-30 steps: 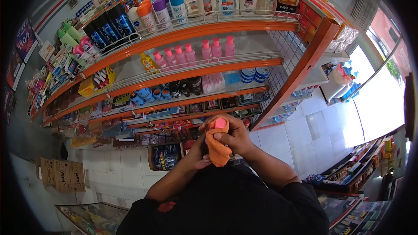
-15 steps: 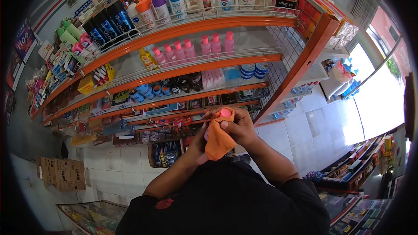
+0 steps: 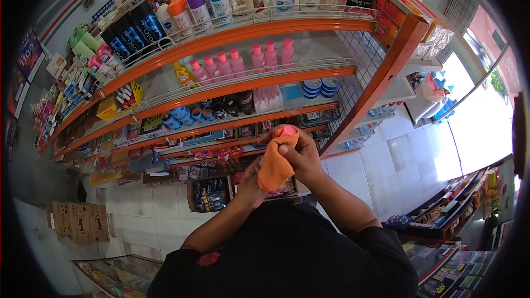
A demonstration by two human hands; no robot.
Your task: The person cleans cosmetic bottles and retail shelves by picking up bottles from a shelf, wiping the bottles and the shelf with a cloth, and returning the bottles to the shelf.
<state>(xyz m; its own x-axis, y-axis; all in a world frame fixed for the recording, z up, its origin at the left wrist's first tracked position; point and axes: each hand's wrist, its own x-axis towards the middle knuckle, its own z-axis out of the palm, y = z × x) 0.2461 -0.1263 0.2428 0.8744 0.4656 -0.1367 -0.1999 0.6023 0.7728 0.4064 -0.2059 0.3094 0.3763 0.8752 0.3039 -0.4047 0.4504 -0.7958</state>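
Note:
An orange cloth (image 3: 276,170) is wrapped around a bottle whose pink cap (image 3: 289,131) shows at the top. My right hand (image 3: 303,156) grips cloth and bottle near the cap, its thumb pressed on the cloth. My left hand (image 3: 251,185) is closed around the lower left side, partly behind the cloth; most of the bottle is hidden there. Beyond my hands, several pink bottles (image 3: 223,67) with similar caps stand upright on a shelf, with a yellow bottle (image 3: 184,73) at their left end.
Orange-edged shelves (image 3: 248,84) curve across the view, with bottles and cans on top. An upright orange post (image 3: 381,80) stands at the right. Below are a box of packets (image 3: 210,193) on the floor, cartons (image 3: 80,222) at left and a display rack (image 3: 450,209) at right.
Both hands, with the cloth and bottle, have moved slightly up and away from my body. The cloth has been shifted around the cap and now hangs over more of the bottle.

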